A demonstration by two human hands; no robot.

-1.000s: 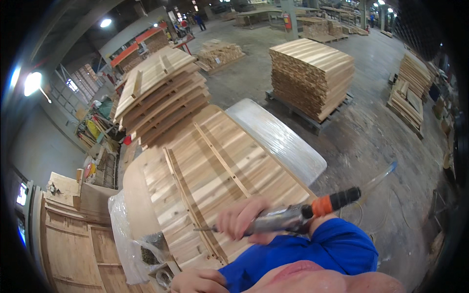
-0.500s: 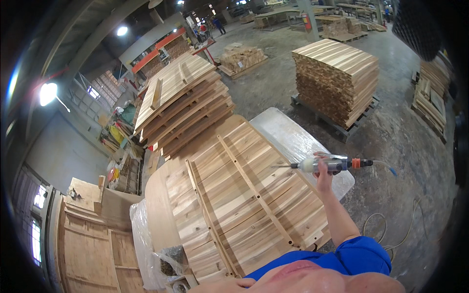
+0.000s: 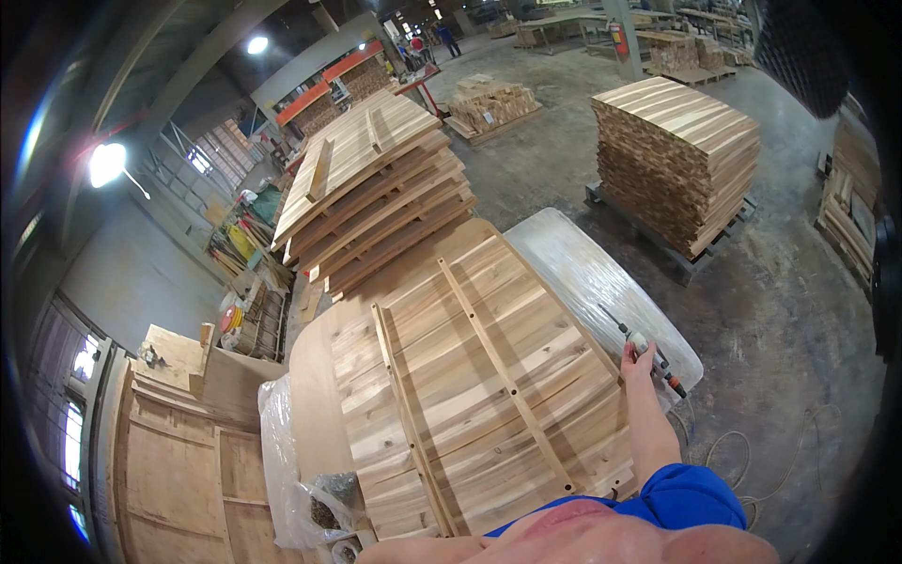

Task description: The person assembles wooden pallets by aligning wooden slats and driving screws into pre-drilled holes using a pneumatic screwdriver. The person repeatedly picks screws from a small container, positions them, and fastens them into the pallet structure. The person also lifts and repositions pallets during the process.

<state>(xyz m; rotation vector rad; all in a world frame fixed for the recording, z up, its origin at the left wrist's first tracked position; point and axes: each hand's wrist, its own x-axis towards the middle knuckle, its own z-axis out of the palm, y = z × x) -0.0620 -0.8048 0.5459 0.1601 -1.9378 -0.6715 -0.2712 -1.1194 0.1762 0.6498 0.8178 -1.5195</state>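
Observation:
My right hand (image 3: 638, 361) is closed around an air-powered driver (image 3: 660, 359) with a long thin bit and an orange rear fitting. The tool is over the plastic-wrapped slab (image 3: 573, 254) beyond the panel's right edge; whether it rests there I cannot tell. In front of me lies a wide slatted wood panel (image 3: 442, 376). Two long wood battens run along it, the left batten (image 3: 402, 414) and the right batten (image 3: 507, 381), with dark holes in them. Part of my left arm (image 3: 423, 550) shows at the lower edge, its hand out of view.
A clear plastic bag (image 3: 329, 498) with small contents sits at the panel's near left corner. Stacked panels (image 3: 376, 188) stand beyond it. To the right are a palletised board stack (image 3: 672, 160) and a hose (image 3: 733, 451) on the floor. A wooden cabinet (image 3: 174, 461) stands left.
My right hand has carried the driver from above the panel's right side to over the wrapped slab, and its bit now points up and away. The view has shifted slightly.

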